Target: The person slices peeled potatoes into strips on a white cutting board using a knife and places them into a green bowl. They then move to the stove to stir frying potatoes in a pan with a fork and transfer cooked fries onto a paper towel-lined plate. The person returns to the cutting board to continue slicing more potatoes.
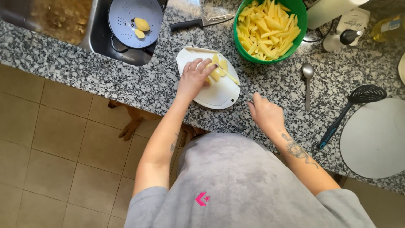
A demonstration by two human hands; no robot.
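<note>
My left hand [193, 78] presses down on a peeled potato [218, 70] lying on a small white cutting board [219, 95] on the granite counter. My right hand [265, 114] grips a knife [236, 82] whose blade cuts into the potato slices. Just beyond the board stands a green bowl [301, 8] filled with raw potato sticks [266, 29].
A grey colander [126, 29] with two peeled potato pieces sits in the sink at the top left. A black-handled knife [198, 23] lies behind the board. A metal spoon [308, 82], a black slotted spatula [352, 107] and a round white board [373, 139] lie to the right. An animal's paws [128, 128] show under the counter.
</note>
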